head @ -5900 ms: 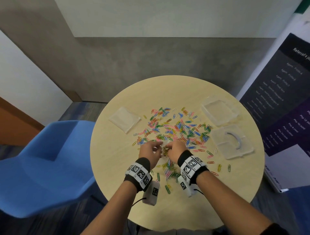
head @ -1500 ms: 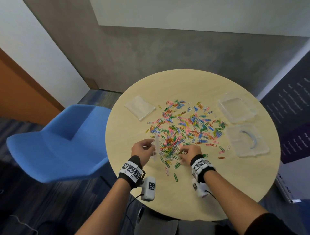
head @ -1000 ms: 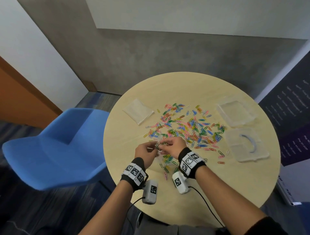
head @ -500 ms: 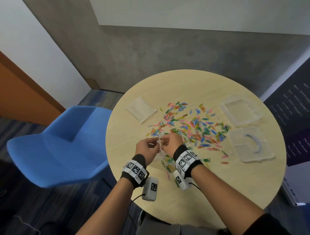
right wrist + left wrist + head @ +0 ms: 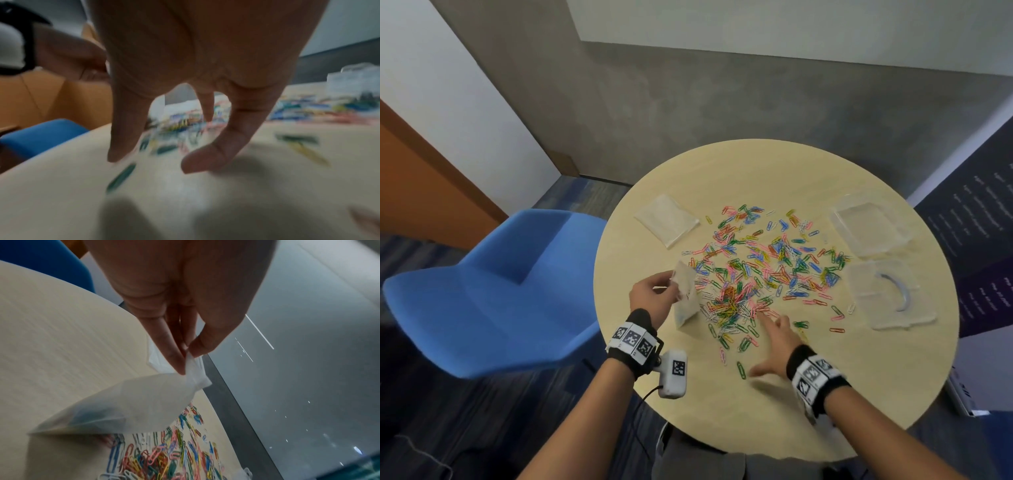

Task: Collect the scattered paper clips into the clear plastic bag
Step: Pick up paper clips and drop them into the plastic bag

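The left hand (image 5: 652, 298) pinches the top edge of a small clear plastic bag (image 5: 686, 297) w/ thumb & fingertips (image 5: 174, 360). The bag hangs down from that pinch, and its bottom seems to touch the round light wood table (image 5: 774, 404). In the left wrist view a few clips show as a dark blur inside the bag, near its low end. The bag sits at the left edge of the pile, just beside it.

The right hand (image 5: 777, 346) is over the table near the close edge of the pile, fingers spread & a bit bent, holding nothing. The right wrist view is blurry, but thumb & fingers (image 5: 123, 129) are apart w/ a wide gap, tips close to the tabletop. Can't tell if they touch it.

The colourful paper clips (image 5: 760, 274) (pink, green, blue, yellow, white) lie spread across the middle of the table. A few lone ones lie closer to the person, e.g. a green clip (image 5: 741, 370) just left of the right hand.

Other stuff on the table: a second flat clear bag (image 5: 667, 220) far left, well apart from the pile; a clear plastic box (image 5: 868, 224) at far right; and a flat clear plastic lid (image 5: 890, 298) in front of it w/ a curved bluish-grey piece on it.

A blue chair (image 5: 493, 284) stands left of the table. Both wrists wear black bands w/ black & white square tags.
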